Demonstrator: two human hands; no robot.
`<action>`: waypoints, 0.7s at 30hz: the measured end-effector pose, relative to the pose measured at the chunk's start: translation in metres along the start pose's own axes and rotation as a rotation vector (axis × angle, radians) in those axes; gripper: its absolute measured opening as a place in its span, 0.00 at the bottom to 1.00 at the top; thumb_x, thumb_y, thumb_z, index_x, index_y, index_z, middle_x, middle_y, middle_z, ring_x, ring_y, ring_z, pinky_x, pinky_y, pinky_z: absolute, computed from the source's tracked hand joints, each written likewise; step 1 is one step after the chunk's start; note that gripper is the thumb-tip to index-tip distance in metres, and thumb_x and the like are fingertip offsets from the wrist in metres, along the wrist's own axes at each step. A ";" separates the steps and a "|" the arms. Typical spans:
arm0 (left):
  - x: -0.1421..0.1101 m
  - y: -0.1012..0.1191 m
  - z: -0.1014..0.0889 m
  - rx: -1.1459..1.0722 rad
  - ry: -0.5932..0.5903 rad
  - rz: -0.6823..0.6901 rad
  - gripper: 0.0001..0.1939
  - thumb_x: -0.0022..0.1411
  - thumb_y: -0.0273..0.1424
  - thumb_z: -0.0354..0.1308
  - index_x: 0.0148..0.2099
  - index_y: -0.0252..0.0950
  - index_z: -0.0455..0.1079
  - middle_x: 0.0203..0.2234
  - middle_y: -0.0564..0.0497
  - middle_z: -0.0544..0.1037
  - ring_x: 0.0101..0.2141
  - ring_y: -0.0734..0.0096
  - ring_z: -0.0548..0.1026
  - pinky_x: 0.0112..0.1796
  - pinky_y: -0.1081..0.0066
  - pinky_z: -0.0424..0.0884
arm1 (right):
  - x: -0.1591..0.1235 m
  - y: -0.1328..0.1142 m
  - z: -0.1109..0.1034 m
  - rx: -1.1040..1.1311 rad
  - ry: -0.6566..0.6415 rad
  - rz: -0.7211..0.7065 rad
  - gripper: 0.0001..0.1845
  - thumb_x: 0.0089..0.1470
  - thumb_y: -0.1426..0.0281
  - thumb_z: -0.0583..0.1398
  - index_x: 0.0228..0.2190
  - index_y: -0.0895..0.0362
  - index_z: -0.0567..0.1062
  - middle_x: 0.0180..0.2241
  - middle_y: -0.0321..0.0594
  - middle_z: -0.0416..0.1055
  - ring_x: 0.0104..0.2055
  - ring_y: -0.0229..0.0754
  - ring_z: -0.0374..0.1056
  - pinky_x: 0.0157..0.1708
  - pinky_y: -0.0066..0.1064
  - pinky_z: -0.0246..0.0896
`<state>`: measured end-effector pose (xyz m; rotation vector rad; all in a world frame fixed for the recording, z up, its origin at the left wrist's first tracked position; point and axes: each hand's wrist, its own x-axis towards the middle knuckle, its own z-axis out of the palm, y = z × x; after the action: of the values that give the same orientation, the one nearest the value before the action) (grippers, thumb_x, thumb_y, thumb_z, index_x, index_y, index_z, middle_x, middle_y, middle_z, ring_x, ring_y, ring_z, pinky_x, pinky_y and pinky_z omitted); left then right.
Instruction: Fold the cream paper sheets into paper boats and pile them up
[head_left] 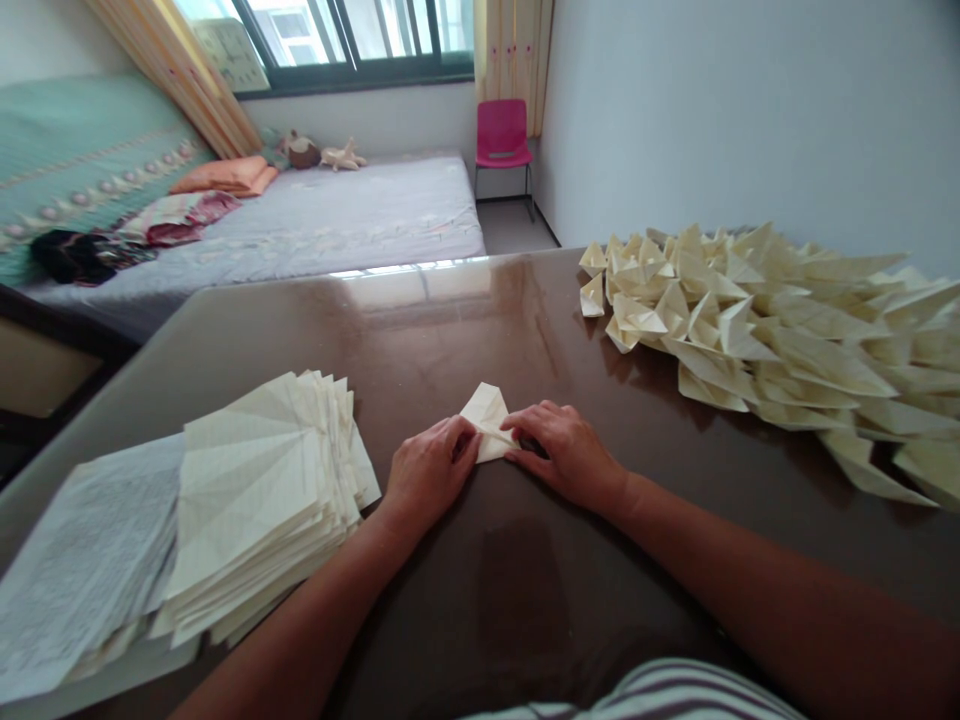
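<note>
A small piece of folded cream paper (487, 408) lies on the dark brown table, between my two hands. My left hand (429, 462) grips its left edge, thumb and fingers pinched together. From the other side my right hand (566, 452) pinches the right edge, the fingers curled and the thumb below. The paper's top rises to a blunt point beyond my fingers. Parts of its sides are hidden under the fingertips. Left of my left forearm lies a stack of creased cream sheets (247, 500).
Many folded paper pieces (720, 310) crowd the table's right side by the wall. Printed sheets (97, 540) lie at the far left, partly under the creased stack. Beyond the glossy table (450, 320) are a bed (375, 210) and a pink chair (502, 135).
</note>
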<state>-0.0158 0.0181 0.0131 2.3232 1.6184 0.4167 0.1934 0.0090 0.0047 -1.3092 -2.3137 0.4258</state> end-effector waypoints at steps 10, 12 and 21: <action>0.003 0.006 -0.007 0.243 -0.012 -0.045 0.14 0.67 0.40 0.46 0.37 0.41 0.68 0.33 0.54 0.75 0.29 0.71 0.73 0.26 0.73 0.54 | 0.000 -0.003 -0.003 -0.097 -0.050 -0.063 0.14 0.61 0.62 0.56 0.47 0.49 0.74 0.42 0.40 0.71 0.45 0.43 0.60 0.42 0.36 0.50; 0.004 0.006 -0.007 0.258 -0.015 -0.041 0.13 0.67 0.40 0.47 0.36 0.41 0.68 0.33 0.54 0.75 0.29 0.71 0.73 0.26 0.72 0.53 | 0.000 -0.002 -0.002 -0.102 -0.052 -0.064 0.14 0.61 0.62 0.56 0.47 0.48 0.74 0.42 0.40 0.71 0.45 0.43 0.60 0.42 0.36 0.50; 0.005 0.003 0.000 0.304 0.017 -0.050 0.12 0.67 0.39 0.46 0.37 0.41 0.67 0.33 0.54 0.75 0.30 0.71 0.73 0.25 0.72 0.53 | 0.000 -0.004 -0.004 -0.219 -0.055 -0.117 0.17 0.62 0.62 0.54 0.52 0.43 0.70 0.43 0.39 0.72 0.43 0.43 0.60 0.40 0.36 0.48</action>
<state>-0.0114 0.0219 0.0148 2.4912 1.8560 0.1899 0.1926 0.0072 0.0095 -1.2643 -2.5257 0.1767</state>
